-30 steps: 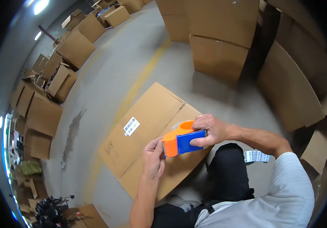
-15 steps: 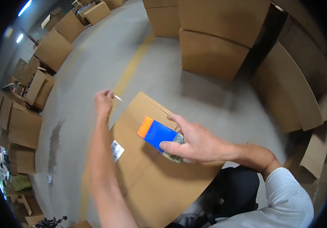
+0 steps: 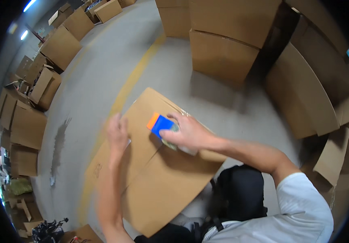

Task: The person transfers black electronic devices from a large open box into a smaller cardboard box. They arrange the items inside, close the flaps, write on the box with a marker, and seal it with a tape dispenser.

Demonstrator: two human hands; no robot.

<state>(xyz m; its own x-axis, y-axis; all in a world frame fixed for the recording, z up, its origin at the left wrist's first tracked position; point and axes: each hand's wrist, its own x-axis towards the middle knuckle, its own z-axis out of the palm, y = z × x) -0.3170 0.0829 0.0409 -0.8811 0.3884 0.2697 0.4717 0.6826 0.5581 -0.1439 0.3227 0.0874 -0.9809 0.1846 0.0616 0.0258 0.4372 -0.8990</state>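
A brown cardboard box (image 3: 162,194) with a seam along its top lies in front of me. Over it, my right hand (image 3: 186,131) is closed around a tape dispenser (image 3: 161,126) with a blue body and an orange end. Part of its clear tape roll shows by the thumb; the palm hides the rest. My left hand (image 3: 117,131) is above the box's left part, its fingers blurred by motion, so what they hold cannot be made out. Printed marks (image 3: 97,170) show on the box's left side.
Large cartons (image 3: 223,52) are stacked ahead, and more boxes (image 3: 300,93) stand at the right. A row of open boxes (image 3: 61,46) lines the left. A yellow line (image 3: 136,75) crosses the grey floor. A black object (image 3: 47,231) sits at lower left.
My left hand has come down and nearer to the box. The right hand has shifted left with the tape dispenser. The box's left side now shows; the white label is mostly hidden by my left arm.
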